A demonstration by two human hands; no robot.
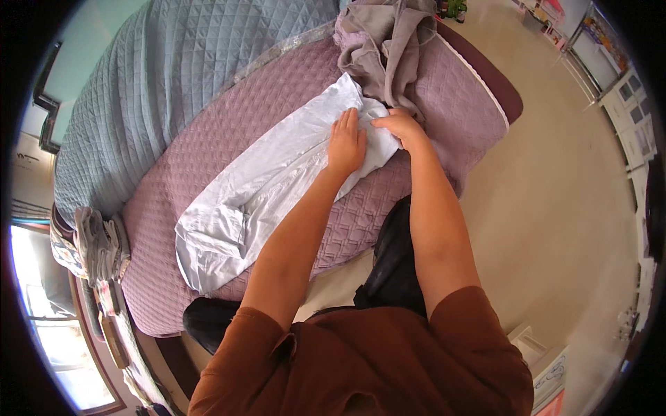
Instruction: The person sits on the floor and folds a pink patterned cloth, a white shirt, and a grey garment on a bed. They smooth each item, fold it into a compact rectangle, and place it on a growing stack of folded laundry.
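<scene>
A white shirt (270, 171), partly folded into a long strip, lies across the mauve quilted bedspread (208, 151) before me. What looks like a folded-back sleeve with its cuff rests at the near left end. My left hand (347, 143) lies flat, palm down, on the shirt's far part, fingers extended. Just right of it, my right hand (403, 129) grips the shirt's far right edge, thumb on top; its other fingers are mostly hidden. A crumpled grey-brown garment (400, 57) lies directly beyond, against the shirt's far end.
A blue-grey quilt (151, 83) is heaped along the bed's far left side. Folded grey clothes (101, 244) are stacked at the left end. The bed's dark edge (499, 93) borders the tiled floor (525, 208) at right. White cabinets (627, 119) line the far right.
</scene>
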